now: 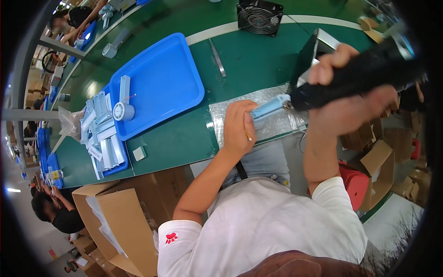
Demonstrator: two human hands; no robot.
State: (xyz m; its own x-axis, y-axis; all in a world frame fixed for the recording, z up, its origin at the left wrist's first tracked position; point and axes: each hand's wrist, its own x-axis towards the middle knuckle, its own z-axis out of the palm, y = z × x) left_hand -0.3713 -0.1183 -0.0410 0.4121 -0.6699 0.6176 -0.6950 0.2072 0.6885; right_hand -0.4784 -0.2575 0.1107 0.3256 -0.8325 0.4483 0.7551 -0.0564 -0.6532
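Note:
My left hand (237, 127) is closed around a light-blue plastic handle piece (270, 108), held over a silvery bubble-wrap sheet (221, 115). A thin yellow stick or wire end (248, 135) pokes out below its fingers. My right hand (339, 113), partly smeared by motion, wraps round a thick black electric screwdriver (355, 76). The tool lies nearly level, its nose at the right end of the handle piece; whether the bit touches it I cannot tell. Behind the tool stands a dark box-like stand with a shiny metal face (326, 39).
A blue tray (166, 83) holds a light-blue part with a round fan end (123, 111). Left of it, light-blue shells (99, 131) are heaped. Tweezers (218, 57), a black fan (260, 18) and a small white block (139, 153) lie about. Cardboard boxes (131, 226) stand below; people work at left.

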